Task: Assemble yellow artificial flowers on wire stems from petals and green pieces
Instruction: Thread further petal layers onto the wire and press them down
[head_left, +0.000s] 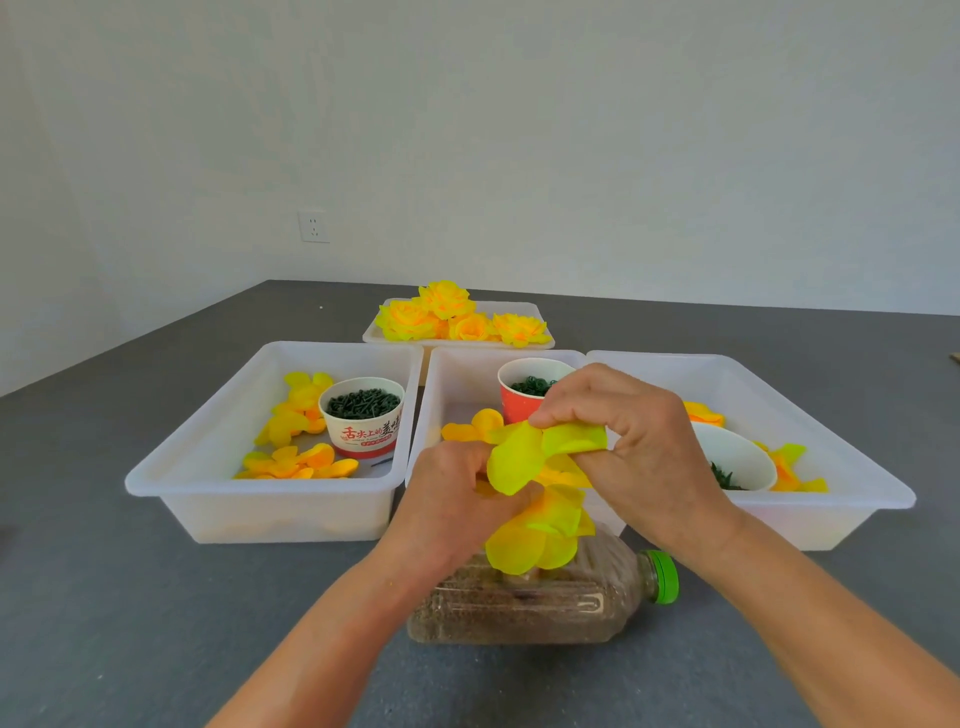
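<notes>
Both hands up over the middle white plastic tray (441, 395), working a half-built yellow fabric flower (535, 525). Left hand (457, 499) grips the flower's base, fingers curled round it. Right hand (618, 431) pinches a yellow-green fabric petal (571, 439) at the top betw. thumb & fingertips. Clear plastic bottle w/ green cap (524, 603) lies on its side just below.

Both forearms are extended forward; left hand (457, 499) and right hand (623, 431) are held close together, fingers curled, pinching.
</notes>
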